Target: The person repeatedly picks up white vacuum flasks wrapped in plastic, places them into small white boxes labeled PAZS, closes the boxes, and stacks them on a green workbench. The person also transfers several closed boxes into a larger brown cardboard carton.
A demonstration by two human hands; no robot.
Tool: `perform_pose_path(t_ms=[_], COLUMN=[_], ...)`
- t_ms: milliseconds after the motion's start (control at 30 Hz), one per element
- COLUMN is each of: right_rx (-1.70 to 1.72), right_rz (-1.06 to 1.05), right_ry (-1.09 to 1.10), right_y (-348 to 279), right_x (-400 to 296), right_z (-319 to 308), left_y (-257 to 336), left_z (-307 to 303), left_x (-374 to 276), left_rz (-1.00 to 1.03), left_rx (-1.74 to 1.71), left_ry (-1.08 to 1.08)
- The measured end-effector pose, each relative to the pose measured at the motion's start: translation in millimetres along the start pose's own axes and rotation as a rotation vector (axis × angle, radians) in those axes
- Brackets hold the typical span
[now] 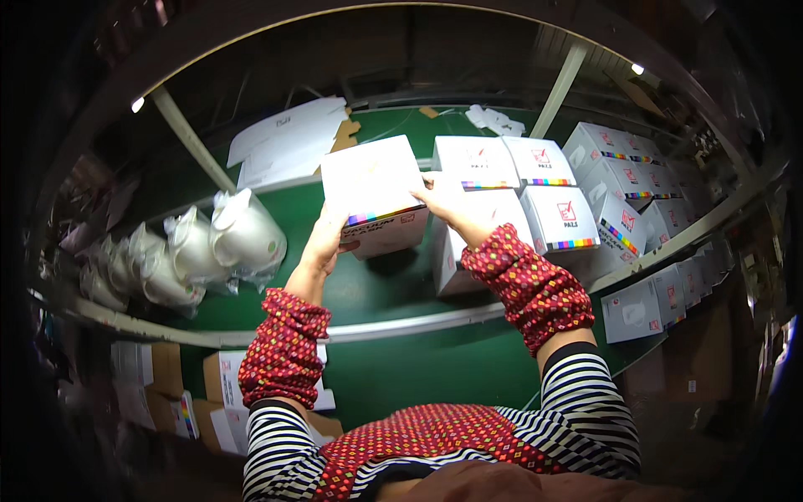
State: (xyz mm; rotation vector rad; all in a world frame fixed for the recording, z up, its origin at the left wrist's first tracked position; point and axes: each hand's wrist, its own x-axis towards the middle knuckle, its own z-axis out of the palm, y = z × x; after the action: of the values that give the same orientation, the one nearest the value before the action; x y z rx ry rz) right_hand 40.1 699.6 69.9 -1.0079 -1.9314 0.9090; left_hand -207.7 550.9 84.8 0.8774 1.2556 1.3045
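A closed white vacuum flask carton (373, 176) is held up over the green work surface (357, 292) between both of my hands. My left hand (323, 245) grips its near left corner, with the thumb side along the edge by the rainbow colour strip. On the carton's right side, my right hand (448, 197) presses with the fingers near the top edge. Glare washes out much of the lid. Just to the right stand several closed white cartons (558, 216) of the same kind, their tops bearing a red mark and a colour strip.
At the left, several cream-white vacuum flasks (248, 232) stand in clear plastic bags. Flat white carton blanks (288, 141) lie at the back left. More cartons (621, 179) are stacked at the far right. Open cartons (232, 392) sit at lower left. Metal posts (194, 138) rise behind.
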Motion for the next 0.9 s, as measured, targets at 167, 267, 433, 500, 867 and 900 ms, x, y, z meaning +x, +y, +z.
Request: perform_pose_path(t_ms=[167,267,433,500,867,900], right_rx=[-0.793,-0.482,-0.025,0.073,0.065,0.055], right_rz=[-0.475,-0.292,0.061,0.287,0.844,0.848], right_ry=[0.185,0.246,1.023,1.473,1.547,1.545], right_y=[-2,-60,-6,121,344,343], right_x=[31,-9,-177,-219,-205,-204], right_z=[-20,-31,-149,-195,-328,-339], left_y=[-38,-69,-67,-71,-144,-143], left_z=[41,16,24,4,-79,-81], left_x=[89,113,82,47,-210,-230], left_rz=[-0.159,-0.223,-0.177,-0.046,-0.234,-0.264], left_rx=[0.259,0.073,0.148,0.14,0.002,0.003], left_ry=[0.065,0.084,0.107,0.184,0.519,0.553])
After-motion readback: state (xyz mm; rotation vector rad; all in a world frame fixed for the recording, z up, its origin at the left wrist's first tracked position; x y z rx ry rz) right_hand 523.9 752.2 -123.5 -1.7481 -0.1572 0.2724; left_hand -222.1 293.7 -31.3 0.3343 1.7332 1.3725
